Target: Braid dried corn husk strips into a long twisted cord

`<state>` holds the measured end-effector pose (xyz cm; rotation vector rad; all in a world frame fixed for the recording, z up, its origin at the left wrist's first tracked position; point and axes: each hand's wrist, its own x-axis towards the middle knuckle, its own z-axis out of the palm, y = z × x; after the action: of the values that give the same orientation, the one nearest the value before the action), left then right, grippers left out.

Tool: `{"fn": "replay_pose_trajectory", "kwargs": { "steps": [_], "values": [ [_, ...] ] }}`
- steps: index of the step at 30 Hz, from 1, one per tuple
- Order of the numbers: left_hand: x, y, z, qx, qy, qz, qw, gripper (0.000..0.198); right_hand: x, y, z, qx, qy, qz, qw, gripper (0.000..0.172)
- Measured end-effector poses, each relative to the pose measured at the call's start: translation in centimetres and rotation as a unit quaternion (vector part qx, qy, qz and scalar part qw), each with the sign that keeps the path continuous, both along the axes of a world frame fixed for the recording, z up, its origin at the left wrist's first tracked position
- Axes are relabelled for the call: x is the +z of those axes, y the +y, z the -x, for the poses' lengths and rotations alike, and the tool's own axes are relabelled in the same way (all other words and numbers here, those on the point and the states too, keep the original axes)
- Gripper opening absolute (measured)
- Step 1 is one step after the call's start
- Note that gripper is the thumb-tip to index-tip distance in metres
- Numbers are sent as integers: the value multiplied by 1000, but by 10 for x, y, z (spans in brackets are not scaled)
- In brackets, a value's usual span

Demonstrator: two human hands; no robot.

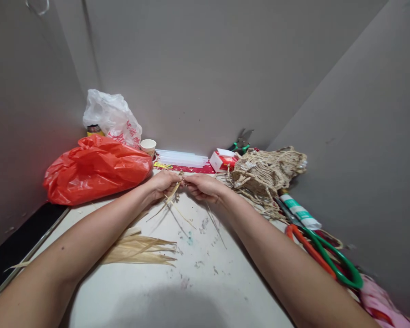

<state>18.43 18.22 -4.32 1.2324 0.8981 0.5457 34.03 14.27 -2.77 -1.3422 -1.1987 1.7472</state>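
Both hands meet at the far middle of the white table. My left hand [164, 183] is closed in a pinch on pale, dry husk-like strips [172, 196], whose thin ends hang down toward the table. Fingertip to fingertip with it, my right hand [204, 186] pinches the same strips, with its lower fingers curled. The short piece between the fingers is too small to make out, perhaps twisted. A flat bundle of wider dry strips [140, 250] lies under and beside my left forearm.
At the left are a red plastic bag [99, 171], a black phone-like slab [23, 241] and a paper cup [148, 146]. Clear sticks [182, 158] lie at the back. A heap of braided cord [269, 171], pliers [242, 142] and green-and-orange-handled scissors [338, 259] line the right.
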Motion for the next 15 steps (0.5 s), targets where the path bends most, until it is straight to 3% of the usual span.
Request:
{"fn": "replay_pose_trajectory", "kwargs": {
  "steps": [3,9,15],
  "values": [
    [1,0,1,-29,-27,-3,999,15,-4,3,-6,41,22,33,998,29],
    [8,1,3,-23,-33,26,999,19,-11,5,-4,24,28,23,999,24],
    [10,1,2,-31,-30,27,999,16,-10,4,-1,37,129,56,989,20]
  ]
}}
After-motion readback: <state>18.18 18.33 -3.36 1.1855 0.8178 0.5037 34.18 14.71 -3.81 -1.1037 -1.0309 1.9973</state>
